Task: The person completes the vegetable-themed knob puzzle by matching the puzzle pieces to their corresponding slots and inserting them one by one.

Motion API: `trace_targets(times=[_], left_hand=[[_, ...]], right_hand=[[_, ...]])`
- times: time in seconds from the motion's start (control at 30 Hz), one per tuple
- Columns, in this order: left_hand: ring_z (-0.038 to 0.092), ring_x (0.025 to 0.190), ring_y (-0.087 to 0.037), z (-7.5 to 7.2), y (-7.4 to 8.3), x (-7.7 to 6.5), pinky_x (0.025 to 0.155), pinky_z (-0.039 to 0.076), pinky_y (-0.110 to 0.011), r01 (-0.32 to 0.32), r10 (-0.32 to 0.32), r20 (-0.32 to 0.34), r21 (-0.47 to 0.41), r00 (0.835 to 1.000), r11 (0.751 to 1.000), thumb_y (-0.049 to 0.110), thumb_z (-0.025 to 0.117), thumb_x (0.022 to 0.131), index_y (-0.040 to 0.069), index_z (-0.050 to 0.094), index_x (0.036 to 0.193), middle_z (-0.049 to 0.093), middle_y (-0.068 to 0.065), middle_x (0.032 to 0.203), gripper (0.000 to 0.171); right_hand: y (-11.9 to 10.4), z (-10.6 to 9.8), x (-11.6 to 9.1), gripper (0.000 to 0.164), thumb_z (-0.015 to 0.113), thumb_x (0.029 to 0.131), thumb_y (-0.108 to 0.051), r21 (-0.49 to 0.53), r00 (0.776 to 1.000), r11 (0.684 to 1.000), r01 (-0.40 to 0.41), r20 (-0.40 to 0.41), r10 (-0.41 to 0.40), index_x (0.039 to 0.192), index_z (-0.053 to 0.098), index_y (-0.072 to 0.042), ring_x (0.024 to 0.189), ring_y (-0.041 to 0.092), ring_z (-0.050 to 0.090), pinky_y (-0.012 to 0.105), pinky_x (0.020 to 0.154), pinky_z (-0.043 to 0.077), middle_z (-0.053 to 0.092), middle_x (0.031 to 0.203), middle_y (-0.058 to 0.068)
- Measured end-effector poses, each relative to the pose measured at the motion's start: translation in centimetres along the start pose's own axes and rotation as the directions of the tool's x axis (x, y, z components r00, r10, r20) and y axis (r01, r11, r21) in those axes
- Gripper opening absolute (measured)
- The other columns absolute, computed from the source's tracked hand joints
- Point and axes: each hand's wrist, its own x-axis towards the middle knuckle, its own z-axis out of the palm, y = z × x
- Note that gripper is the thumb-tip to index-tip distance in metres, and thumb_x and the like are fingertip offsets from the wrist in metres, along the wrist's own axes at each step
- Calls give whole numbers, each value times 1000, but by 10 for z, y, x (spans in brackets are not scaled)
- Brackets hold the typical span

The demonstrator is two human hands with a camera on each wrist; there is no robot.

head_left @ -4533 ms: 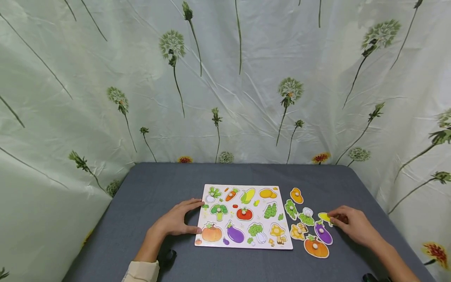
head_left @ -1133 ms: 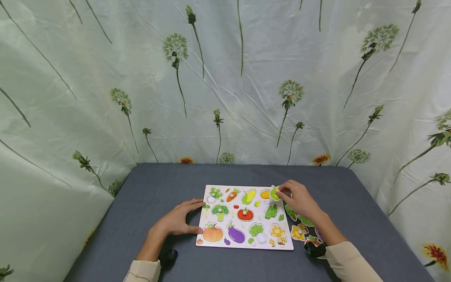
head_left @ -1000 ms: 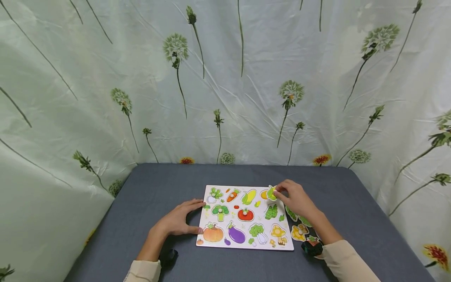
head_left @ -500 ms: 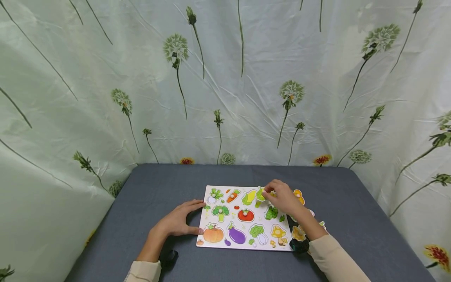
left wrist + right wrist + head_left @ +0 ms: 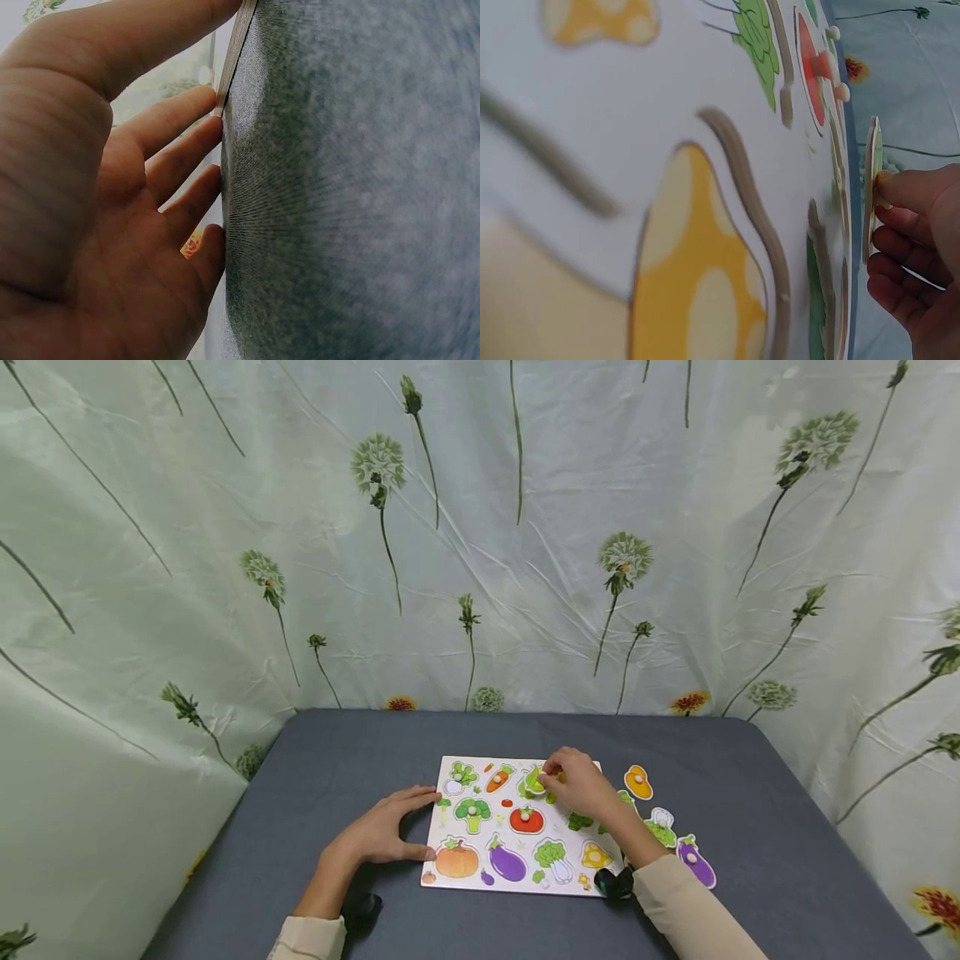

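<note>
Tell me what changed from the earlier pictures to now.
The right hand picked up the corn piece beside the eggplant piece and carried it left, over the puzzle board. The left hand stayed at the board's left edge; the tomato piece stayed put.

The board (image 5: 517, 887) is white, the corn piece (image 5: 534, 783) yellow-green — the curtain (image 5: 495, 543) dandelion-printed.

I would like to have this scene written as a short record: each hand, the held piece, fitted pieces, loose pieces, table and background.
Left hand: touches the left edge of the board
Right hand: pinches the corn piece
Held piece: above the board, over its corn picture, not seated
Fitted pieces: radish, carrot, broccoli, tomato
Loose pieces, right of board: orange piece, cabbage piece, eggplant piece, partly hidden green piece
Table: gray cover
Background: flowered curtain
</note>
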Motion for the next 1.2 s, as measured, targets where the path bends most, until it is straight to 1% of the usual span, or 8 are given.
trace_targets(times=[0.13,0.27,0.4,0.63,0.87,1.2], left_hand=[[35,151,-42,0,0,0,114,30,-73,-2,2,-2,4,1000,1000,51,86,76,21,52,153,42,-7,162,90],[35,151,-41,2,-1,1,115,29,-73,9,-9,-1,-2,1000,1000,52,86,75,21,52,153,42,-7,163,90],[34,151,-41,3,-1,2,115,28,-73,16,-16,0,-4,1000,1000,53,86,75,22,52,153,42,-7,163,91],[35,151,-41,2,0,1,114,30,-73,18,-18,1,1,1000,1000,53,86,75,23,52,153,42,-7,162,90],[34,152,-41,2,-1,2,114,30,-74,32,-32,-2,-1,999,999,54,86,75,24,51,154,41,-6,163,91],[34,152,-40,3,-3,2,114,30,-73,27,-27,-7,7,1000,1000,55,85,74,25,51,154,42,-5,163,92]], right_hand=[[-1,6,4,9,75,95,-21,-7,1000,1000,-5,9,5,91,73,-14,83,12,54,29,72,49,63,92,-1],[-2,9,6,10,77,93,-20,-1,1000,1000,1,19,-1,91,73,-12,81,11,53,29,72,48,63,90,-1],[-5,10,8,10,77,92,-19,-7,1000,1000,8,24,-8,90,73,-11,79,12,52,30,72,48,63,89,-1],[-7,13,9,11,79,90,-20,-62,1000,998,-12,19,14,86,72,-14,79,12,52,30,71,47,61,86,-2],[-9,13,10,10,79,90,-19,-58,999,998,-24,23,25,90,73,-11,79,14,52,32,73,47,62,87,-1],[-8,13,12,9,80,90,-18,-66,1000,998,-9,27,11,88,74,-11,78,13,52,31,72,47,62,85,-1]])
